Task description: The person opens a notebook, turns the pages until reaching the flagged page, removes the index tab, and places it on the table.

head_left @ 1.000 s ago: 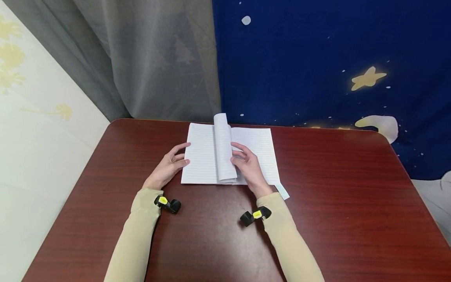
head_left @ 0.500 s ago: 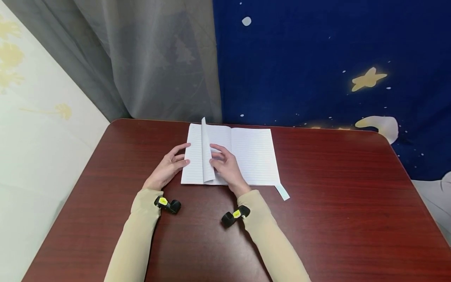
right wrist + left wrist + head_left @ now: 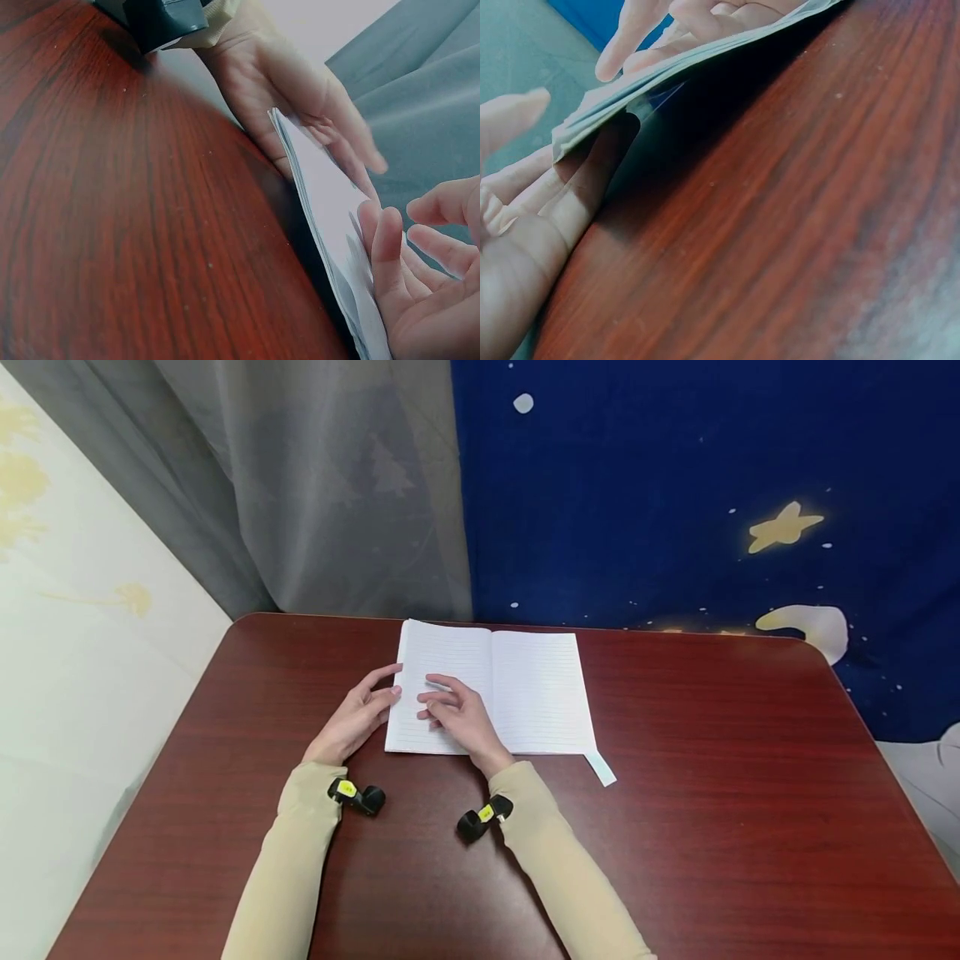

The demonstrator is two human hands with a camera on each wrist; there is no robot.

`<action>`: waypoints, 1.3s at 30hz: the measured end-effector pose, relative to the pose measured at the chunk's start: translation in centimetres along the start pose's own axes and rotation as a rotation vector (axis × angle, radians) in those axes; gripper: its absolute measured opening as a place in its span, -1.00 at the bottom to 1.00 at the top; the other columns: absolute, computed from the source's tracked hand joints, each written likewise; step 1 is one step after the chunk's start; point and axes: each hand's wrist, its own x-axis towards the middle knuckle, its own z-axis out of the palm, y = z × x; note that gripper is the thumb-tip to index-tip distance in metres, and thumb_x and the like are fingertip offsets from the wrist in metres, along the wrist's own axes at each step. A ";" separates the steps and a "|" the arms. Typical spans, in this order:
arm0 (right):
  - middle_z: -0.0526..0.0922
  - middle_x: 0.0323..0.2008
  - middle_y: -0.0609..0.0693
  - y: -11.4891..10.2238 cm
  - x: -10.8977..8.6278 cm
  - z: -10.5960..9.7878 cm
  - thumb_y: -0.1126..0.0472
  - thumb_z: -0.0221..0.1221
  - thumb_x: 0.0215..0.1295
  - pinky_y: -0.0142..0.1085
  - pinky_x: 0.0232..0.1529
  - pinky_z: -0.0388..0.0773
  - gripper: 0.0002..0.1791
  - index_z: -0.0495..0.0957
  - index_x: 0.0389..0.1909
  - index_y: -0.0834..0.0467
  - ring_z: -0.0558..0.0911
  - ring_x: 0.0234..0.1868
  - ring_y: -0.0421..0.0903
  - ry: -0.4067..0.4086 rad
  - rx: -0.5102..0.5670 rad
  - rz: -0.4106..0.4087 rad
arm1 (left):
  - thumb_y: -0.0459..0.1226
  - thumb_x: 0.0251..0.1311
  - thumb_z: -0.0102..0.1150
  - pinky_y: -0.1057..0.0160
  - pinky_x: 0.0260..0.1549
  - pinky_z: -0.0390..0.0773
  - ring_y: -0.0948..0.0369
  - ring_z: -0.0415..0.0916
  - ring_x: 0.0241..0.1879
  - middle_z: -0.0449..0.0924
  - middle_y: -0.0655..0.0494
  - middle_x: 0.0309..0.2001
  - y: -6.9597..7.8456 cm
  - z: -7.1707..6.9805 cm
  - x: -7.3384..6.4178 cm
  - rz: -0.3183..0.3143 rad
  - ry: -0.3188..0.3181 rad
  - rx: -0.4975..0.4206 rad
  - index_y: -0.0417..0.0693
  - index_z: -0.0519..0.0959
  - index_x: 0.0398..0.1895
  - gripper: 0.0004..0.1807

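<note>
An open lined notebook [image 3: 534, 693] lies on the table, both pages flat. My left hand [image 3: 352, 718] is at its left edge. In the left wrist view, fingers of the left hand [image 3: 525, 255] reach under the notebook's edge [image 3: 697, 58], while the thumb stands raised apart from the paper. Over the left page is my right hand [image 3: 465, 717], its fingers relaxed and slightly bent. The right wrist view has the right hand [image 3: 435, 292] with fingertips close to the page [image 3: 330, 195] and nothing pinched between them.
A pale strip [image 3: 601, 768] sticks out from the notebook's lower right corner. Behind the dark red wooden table [image 3: 712, 793] hang a grey curtain [image 3: 345, 493] and a blue star-patterned cloth [image 3: 637, 493]. A white wall [image 3: 90, 635] stands at left.
My right hand has moved left, carrying a lifted bunch of pages over onto the left side and letting it go. The left thumb has come off the page edge.
</note>
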 end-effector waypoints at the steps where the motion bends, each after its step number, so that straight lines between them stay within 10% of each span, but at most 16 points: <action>1: 0.62 -0.05 0.29 0.0 0.0 0.0 0.48 0.01 0.33 -0.38 -0.36 0.53 -0.52 0.36 0.29 0.30 0.69 -0.22 0.03 -0.007 0.004 -0.003 | -0.27 0.42 0.04 0.27 -0.07 0.52 0.16 0.51 0.02 0.47 -0.16 0.11 0.0 0.0 0.0 0.001 0.000 0.000 -0.07 0.13 0.46 -0.40; 15: 0.59 -0.02 0.35 -0.7 -0.7 -1.4 0.48 0.00 0.31 -0.33 -0.34 0.58 -0.56 0.37 0.23 0.39 0.69 -0.20 0.07 -0.042 -0.003 -0.065 | -0.55 0.29 0.06 0.23 -0.18 0.58 0.12 0.59 -0.11 0.40 -0.33 0.17 0.0 0.2 0.1 -0.004 0.007 0.062 0.17 0.00 0.51 -0.17; 39: 0.61 -0.10 0.35 -2.6 -3.1 -10.7 0.45 0.06 0.27 -0.25 -0.23 0.53 -0.61 0.45 0.13 0.41 0.62 -0.12 0.19 0.180 -0.219 -0.098 | -0.49 0.33 0.04 0.27 -0.09 0.52 0.14 0.55 -0.10 0.46 -0.21 0.13 0.2 0.0 -0.1 0.011 -0.034 0.109 -0.05 0.18 0.44 -0.37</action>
